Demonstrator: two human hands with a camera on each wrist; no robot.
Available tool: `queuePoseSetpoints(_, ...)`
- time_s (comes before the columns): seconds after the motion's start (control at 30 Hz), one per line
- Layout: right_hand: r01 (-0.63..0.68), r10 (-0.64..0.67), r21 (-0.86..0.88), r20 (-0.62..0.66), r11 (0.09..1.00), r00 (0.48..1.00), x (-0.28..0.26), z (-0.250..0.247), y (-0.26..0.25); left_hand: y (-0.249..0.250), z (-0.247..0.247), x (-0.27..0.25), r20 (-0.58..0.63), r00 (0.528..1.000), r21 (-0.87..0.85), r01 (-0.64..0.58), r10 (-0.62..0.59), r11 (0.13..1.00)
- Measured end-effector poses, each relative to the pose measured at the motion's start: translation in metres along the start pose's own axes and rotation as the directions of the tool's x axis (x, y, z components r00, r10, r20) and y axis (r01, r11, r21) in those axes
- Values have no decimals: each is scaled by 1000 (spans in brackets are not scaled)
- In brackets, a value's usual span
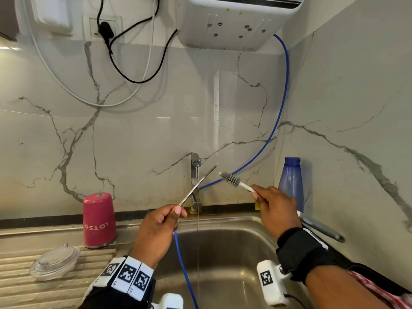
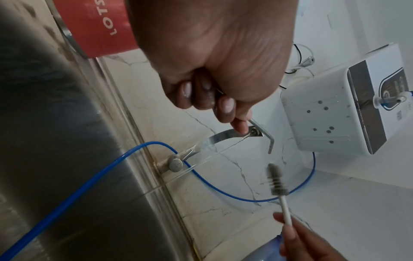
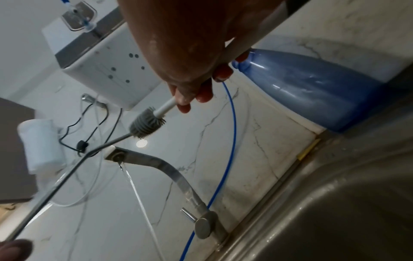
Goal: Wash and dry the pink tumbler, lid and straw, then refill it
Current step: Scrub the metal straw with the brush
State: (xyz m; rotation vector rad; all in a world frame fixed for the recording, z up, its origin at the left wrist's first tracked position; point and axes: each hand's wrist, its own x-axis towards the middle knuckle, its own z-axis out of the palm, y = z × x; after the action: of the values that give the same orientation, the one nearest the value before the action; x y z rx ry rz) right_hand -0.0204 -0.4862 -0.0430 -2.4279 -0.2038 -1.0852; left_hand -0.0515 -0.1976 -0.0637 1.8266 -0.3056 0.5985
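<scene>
1. Left hand (image 1: 159,228): thumb and curled fingers pinch the lower end of the thin straight metal straw (image 1: 198,185), which slants up and to the right across the front of the steel tap (image 1: 195,175). The grip is narrow and firm.

2. Right hand (image 1: 275,210): fingers are closed round the white handle of the small grey-bristled straw brush (image 1: 233,180). The bristle tip points at the straw's upper end and sits just beside it, not yet inside as far as the head view shows (the right wrist view makes them look touching, but that may be overlap).

3. Water: a thin stream falls from the tap into the stainless steel sink (image 1: 223,241).

4. Pink cylindrical tumbler (image 1: 99,220): stands upside down on the drainboard to the left of the sink, apart from both hands. Judged as washed and draining, though this cannot be confirmed.

5. Clear round plastic lid (image 1: 54,262): lies on the ribbed drainboard in front of the tumbler. Same judgement.

6. Progress: straw cleaning is the step in hand. Still outstanding, by my reading: brushing and rinsing the straw, drying all three parts, reassembly and refilling.

7. Other items: a blue translucent bottle (image 1: 291,184) stands at the right corner.
</scene>
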Motion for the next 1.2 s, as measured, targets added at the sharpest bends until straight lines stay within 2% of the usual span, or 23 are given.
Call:
queuePoseSetpoints(0.07,84,-82,53,-45,995,996,-1,0,-15,0,5,-2,28,999,17,-16,15,1000)
queuePoseSetpoints(0.17,298,-299,28,42,954,953,-8,5,-44,0,12,-4,51,997,34,-52,50,998)
queuePoseSetpoints(0.23,376,-372,-28,93,926,924,-10,6,-48,0,11,-3,54,997,31,-57,56,998)
queuePoseSetpoints(0.3,300,-297,-25,85,953,951,-7,7,-36,-1,9,-3,58,997,47,-58,55,997)
queuePoseSetpoints(0.37,134,-136,43,29,990,990,-2,5,-15,-1,8,-3,58,997,64,-62,58,996)
queuePoseSetpoints(0.47,40,-36,52,-69,998,997,2,1,3,-3,8,-2,48,998,76,-52,49,996)
queuePoseSetpoints(0.53,94,-88,80,-68,992,994,1,1,-6,-3,8,-2,56,997,89,-52,48,995)
queuePoseSetpoints(0.6,200,-198,92,-27,976,980,-2,4,-25,-2,10,-3,70,996,104,-61,54,993)
queuePoseSetpoints(0.7,327,-327,-1,59,945,943,-6,8,-41,2,10,-4,63,997,82,-44,39,996)
queuePoseSetpoints(0.77,291,-291,8,57,957,955,-5,7,-33,4,7,-4,42,999,51,-34,32,998)
queuePoseSetpoints(0.9,128,-124,65,-63,990,990,0,2,2,5,1,-2,15,1000,29,-25,24,999)
queuePoseSetpoints(1.0,200,-190,76,-114,977,975,1,2,-10,6,5,-4,47,999,41,-24,22,999)
queuePoseSetpoints(1.1,353,-351,33,-60,935,934,-3,5,-34,7,11,-6,69,998,43,-16,13,999)
queuePoseSetpoints(1.13,371,-370,13,-41,929,928,-3,6,-35,7,12,-5,61,998,41,-13,11,999)
queuePoseSetpoints(1.2,323,-322,15,-60,946,945,-1,8,-25,5,11,-5,34,999,29,-7,6,1000)
